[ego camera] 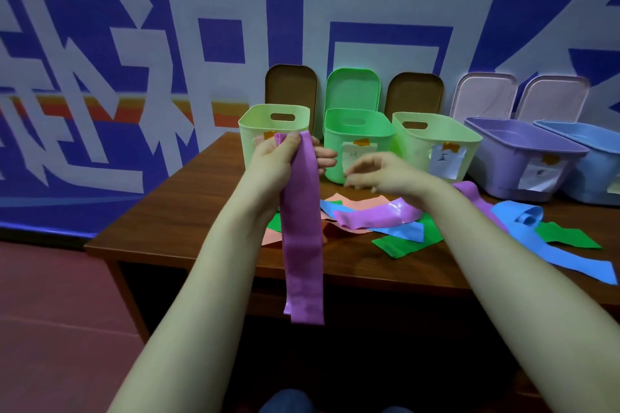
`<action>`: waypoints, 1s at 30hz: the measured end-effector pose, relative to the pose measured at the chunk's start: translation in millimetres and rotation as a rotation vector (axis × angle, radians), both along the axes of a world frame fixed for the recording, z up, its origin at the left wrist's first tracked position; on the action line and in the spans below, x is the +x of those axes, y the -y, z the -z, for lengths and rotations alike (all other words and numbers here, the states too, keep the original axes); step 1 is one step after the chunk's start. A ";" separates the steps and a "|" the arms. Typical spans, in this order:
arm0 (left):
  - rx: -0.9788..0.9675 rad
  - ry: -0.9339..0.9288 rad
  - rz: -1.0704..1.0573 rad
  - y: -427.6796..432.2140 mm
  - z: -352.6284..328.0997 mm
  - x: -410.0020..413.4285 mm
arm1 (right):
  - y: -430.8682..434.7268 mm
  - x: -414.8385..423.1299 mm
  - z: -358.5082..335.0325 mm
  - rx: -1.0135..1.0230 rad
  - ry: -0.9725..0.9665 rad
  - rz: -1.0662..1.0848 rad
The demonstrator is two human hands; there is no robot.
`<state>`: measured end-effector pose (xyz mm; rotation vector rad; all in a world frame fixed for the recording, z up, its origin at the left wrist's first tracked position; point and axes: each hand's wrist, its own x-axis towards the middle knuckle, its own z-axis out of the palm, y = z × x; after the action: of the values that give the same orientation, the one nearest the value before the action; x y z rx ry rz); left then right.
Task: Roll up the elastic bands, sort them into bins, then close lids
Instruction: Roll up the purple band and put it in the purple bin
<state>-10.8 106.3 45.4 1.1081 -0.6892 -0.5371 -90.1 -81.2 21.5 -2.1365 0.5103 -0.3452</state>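
Brown wooden worktop point(188, 211) in front of me. Five open bins stand in a row along its back edge, left to right: pale green bin point(255, 117), green bin point(355, 134), second pale green bin point(432, 137), purple bin point(510, 151), blue bin point(590, 164). Loose flat bands lie overlapping nearer me: purple band point(372, 216), blue band point(570, 255), green band point(399, 245), salmon band point(365, 203).

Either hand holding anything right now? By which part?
The left hand grips the long purple elastic band by its top end, and the rest hangs down. The right hand appears to hold nothing.
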 end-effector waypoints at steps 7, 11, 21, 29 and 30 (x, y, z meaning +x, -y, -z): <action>0.023 0.013 -0.010 -8.0 3.9 9.0 | 11.7 28.9 47.9 -0.412 -0.389 -0.096; 0.031 0.007 0.002 -12.1 4.1 9.1 | 4.8 30.9 56.6 -0.552 -0.476 -0.157; 0.041 0.004 -0.012 -11.7 6.2 6.1 | 3.8 22.6 59.2 -0.732 -0.316 -0.036; 0.000 -0.045 -0.010 -5.1 2.6 3.9 | 12.5 2.4 16.6 -0.559 0.052 0.197; -0.006 -0.060 -0.006 -3.3 1.4 3.4 | 13.4 -2.5 7.5 -0.482 0.125 0.264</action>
<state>-7.4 109.6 44.0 1.0840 -0.6346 -0.5613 -92.6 -94.6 13.9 -2.4878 0.6920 -0.8133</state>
